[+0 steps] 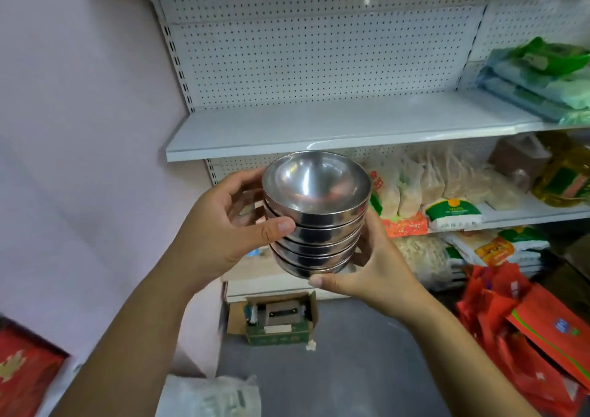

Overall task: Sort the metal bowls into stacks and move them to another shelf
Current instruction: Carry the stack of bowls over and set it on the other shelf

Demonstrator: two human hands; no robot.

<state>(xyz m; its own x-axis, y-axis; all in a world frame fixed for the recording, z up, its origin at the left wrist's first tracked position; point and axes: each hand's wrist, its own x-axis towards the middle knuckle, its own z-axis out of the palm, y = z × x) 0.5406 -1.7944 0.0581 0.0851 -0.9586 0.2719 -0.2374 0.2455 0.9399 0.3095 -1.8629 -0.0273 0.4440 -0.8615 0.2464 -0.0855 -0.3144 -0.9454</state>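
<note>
Between our two hands, held up in the air before the shelving, is a stack of metal bowls [316, 225] — several shiny bowls nested one in another, mouths upward. The top one is tipped a little toward us, so we see into its hollow.

Our left hand [220, 228] takes the stack from the left. Its thumb lies across the front of the upper bowls and its fingers curl round the far side, so this grip is clamped on the stack. Our right hand [380, 273] takes it from below and from the right — the thumb runs under the front edge of the lowest bowl and the palm cups the side. Its fingers are hidden behind the metal, but this grip too is closed on the bowls.

The top rim of the stack shows just before the front edge of a white shelf [319, 129], behind which rises a pegboard panel [303, 59]. At the right end of that shelf lie green packets [549, 75]. On the shelf below, to the right of the bowls, stand bags of grain [447, 180].

Red bags [526, 337] lie heaped at the right on the grey floor [367, 368]. An open cardboard box [281, 321] sits on the floor under the bowls. A pale wall [79, 129] is on the left, and a red box [25, 375] shows in the lower left corner.
</note>
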